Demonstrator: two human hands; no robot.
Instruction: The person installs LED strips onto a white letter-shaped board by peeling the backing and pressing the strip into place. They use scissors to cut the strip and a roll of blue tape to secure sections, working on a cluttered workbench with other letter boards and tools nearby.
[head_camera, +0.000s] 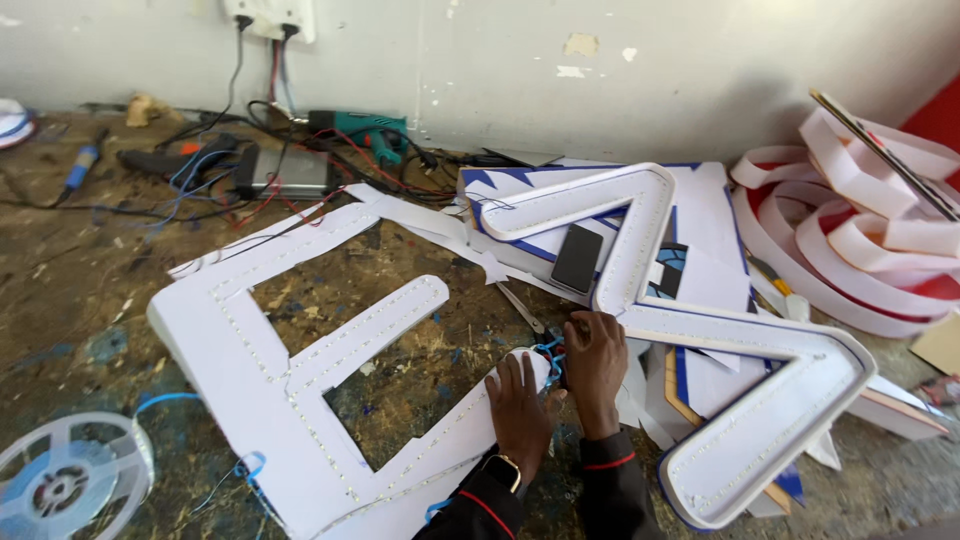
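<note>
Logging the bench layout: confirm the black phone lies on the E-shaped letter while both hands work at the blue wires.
Not quite. In the head view the black phone lies on the zigzag letter, not the E-shaped letter. Both the left hand and right hand are at the blue wires.

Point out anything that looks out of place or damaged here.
A black smartphone lies loose on the white Z-shaped channel letter, amid scattered paper offcuts. The wooden workbench is scarred and paint-spattered. Tangled red and blue wires sprawl near the wall.
</note>
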